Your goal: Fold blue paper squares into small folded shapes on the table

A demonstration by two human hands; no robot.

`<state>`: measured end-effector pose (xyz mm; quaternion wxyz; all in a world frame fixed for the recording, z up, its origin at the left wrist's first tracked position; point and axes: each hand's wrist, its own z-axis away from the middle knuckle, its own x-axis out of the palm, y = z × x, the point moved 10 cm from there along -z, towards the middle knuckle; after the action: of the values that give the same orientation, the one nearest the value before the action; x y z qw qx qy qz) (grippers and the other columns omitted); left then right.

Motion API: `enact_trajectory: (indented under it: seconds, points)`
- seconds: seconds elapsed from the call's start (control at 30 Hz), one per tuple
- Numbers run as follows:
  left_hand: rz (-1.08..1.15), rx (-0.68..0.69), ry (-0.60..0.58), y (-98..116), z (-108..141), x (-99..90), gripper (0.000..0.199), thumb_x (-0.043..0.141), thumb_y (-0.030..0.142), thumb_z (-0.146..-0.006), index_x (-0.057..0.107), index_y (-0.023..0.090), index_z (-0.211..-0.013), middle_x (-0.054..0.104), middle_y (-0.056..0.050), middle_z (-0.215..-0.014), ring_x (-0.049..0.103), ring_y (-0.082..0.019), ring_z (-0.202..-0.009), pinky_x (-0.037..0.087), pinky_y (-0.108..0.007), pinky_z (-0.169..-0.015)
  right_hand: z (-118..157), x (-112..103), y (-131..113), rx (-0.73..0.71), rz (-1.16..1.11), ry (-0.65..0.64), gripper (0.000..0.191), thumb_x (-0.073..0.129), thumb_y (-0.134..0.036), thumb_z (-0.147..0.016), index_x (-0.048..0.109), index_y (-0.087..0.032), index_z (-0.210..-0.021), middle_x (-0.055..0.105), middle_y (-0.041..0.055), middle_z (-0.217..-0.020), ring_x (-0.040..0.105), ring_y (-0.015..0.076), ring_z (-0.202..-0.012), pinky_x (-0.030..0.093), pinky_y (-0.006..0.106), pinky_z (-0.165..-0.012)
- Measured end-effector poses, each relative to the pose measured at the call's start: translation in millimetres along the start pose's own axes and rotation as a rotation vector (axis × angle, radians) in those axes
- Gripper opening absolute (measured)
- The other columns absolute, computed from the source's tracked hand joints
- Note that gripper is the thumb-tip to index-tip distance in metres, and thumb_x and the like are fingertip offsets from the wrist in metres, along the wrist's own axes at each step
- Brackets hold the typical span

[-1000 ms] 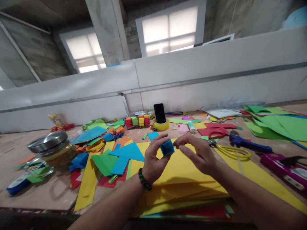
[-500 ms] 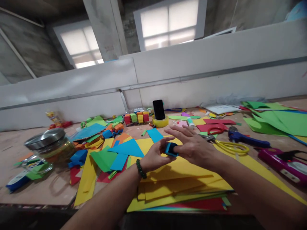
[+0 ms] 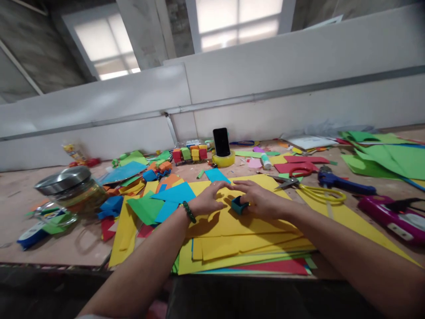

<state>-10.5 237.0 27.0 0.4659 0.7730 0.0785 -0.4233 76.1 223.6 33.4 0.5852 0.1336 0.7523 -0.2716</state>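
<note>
My right hand (image 3: 262,199) holds a small blue paper box (image 3: 239,205) with its fingers, low over the stacked yellow sheets (image 3: 242,237). My left hand (image 3: 210,199) is just left of the box with thumb and fingers apart and nothing between them; its fingertips come close to those of my right hand. A green bead bracelet (image 3: 189,212) circles my left wrist. Blue paper pieces (image 3: 179,192) and a green sheet (image 3: 144,210) lie left of my left hand. Scissors with red handles (image 3: 300,169) lie beyond my right hand.
A glass jar with a metal lid (image 3: 66,179) stands at the left. A phone (image 3: 221,141) leans on a yellow tape roll (image 3: 223,159) at the back. Blue pliers (image 3: 345,183), yellow-handled scissors (image 3: 323,194) and a magenta device (image 3: 392,219) lie at the right.
My left hand has let go of the blue box and opened beside it. The box is now in my right hand, closer to the yellow sheets. The view has tilted down slightly.
</note>
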Motion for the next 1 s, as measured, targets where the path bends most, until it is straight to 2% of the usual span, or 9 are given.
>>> enact_trajectory:
  seconds: [0.1,0.2,0.33,0.47,0.6,0.7,0.8,0.87,1.0]
  points:
    - [0.055,0.053,-0.033,4,0,0.0,0.052,0.056,-0.002,-0.065,0.062,0.019,-0.112,0.055,-0.009,-0.126,0.049,-0.024,-0.124,0.036,-0.043,-0.111,-1,0,2,-0.030,-0.047,-0.044,0.013,0.069,-0.012,-0.068,0.076,-0.022,-0.072,0.052,0.0072,-0.143,0.036,0.0338,-0.138,0.036,0.053,-0.108]
    - [0.032,0.088,-0.094,12,0,7.2,0.063,0.049,-0.008,-0.062,0.062,0.021,-0.116,0.044,-0.009,-0.141,0.039,-0.023,-0.136,0.029,-0.043,-0.116,0,3,5,-0.041,-0.065,-0.110,0.016,0.070,-0.012,-0.067,0.077,-0.022,-0.077,0.046,0.0073,-0.148,0.035,0.0352,-0.138,0.033,0.054,-0.108]
    - [-0.061,0.141,-0.153,21,1,18.2,0.050,0.058,-0.004,-0.067,0.066,0.019,-0.111,0.036,-0.012,-0.150,0.024,-0.028,-0.145,0.028,-0.044,-0.117,3,9,11,-0.026,-0.138,-0.173,0.027,0.067,-0.009,-0.067,0.076,-0.022,-0.088,0.043,0.0069,-0.150,0.038,0.0332,-0.136,0.033,0.049,-0.110]
    - [-0.236,0.193,-0.157,28,1,26.8,0.037,0.064,0.005,-0.074,0.067,0.019,-0.108,0.035,-0.015,-0.151,0.028,-0.032,-0.143,0.034,-0.047,-0.112,4,16,19,0.015,-0.187,-0.206,0.035,0.064,-0.008,-0.066,0.075,-0.024,-0.096,0.047,0.0068,-0.145,0.044,0.0324,-0.132,0.037,0.047,-0.107]
    - [-0.453,0.265,-0.146,40,2,34.0,0.032,0.068,0.009,-0.075,0.070,0.020,-0.105,0.035,-0.014,-0.152,0.029,-0.036,-0.141,0.026,-0.053,-0.115,4,7,11,-0.047,-0.222,-0.148,0.042,0.058,-0.001,-0.062,0.072,-0.023,-0.096,0.053,0.0038,-0.139,0.051,0.0265,-0.125,0.041,0.041,-0.104]
    - [-0.512,0.218,-0.134,39,1,32.7,0.027,0.069,0.018,-0.078,0.071,0.024,-0.105,0.029,-0.011,-0.156,0.022,-0.039,-0.144,0.022,-0.060,-0.113,5,3,13,-0.019,-0.194,-0.119,0.047,0.053,0.003,-0.060,0.069,-0.021,-0.097,0.056,0.0055,-0.134,0.054,0.0249,-0.122,0.044,0.040,-0.102]
    - [-0.490,0.122,-0.149,31,0,29.2,0.042,0.073,0.030,-0.076,0.065,0.027,-0.117,0.022,-0.012,-0.159,0.018,-0.040,-0.145,0.022,-0.064,-0.111,4,5,20,0.033,-0.115,-0.118,0.043,0.052,0.002,-0.062,0.070,-0.021,-0.094,0.057,0.0078,-0.132,0.054,0.0278,-0.121,0.044,0.043,-0.100]
    - [-0.486,0.095,-0.174,28,0,29.5,0.049,0.073,0.027,-0.074,0.062,0.027,-0.122,0.021,-0.014,-0.159,0.017,-0.040,-0.145,0.022,-0.065,-0.110,3,7,19,0.027,-0.103,-0.118,0.043,0.052,0.002,-0.062,0.072,-0.022,-0.092,0.059,0.0069,-0.130,0.055,0.0280,-0.120,0.044,0.042,-0.099]
    - [-0.555,0.147,-0.185,37,0,33.3,0.039,0.067,0.015,-0.075,0.066,0.024,-0.113,0.023,-0.014,-0.158,0.017,-0.039,-0.146,0.019,-0.066,-0.111,3,7,8,-0.015,-0.153,-0.139,0.045,0.056,-0.001,-0.061,0.073,-0.021,-0.097,0.062,0.0078,-0.124,0.059,0.0272,-0.114,0.047,0.040,-0.097]
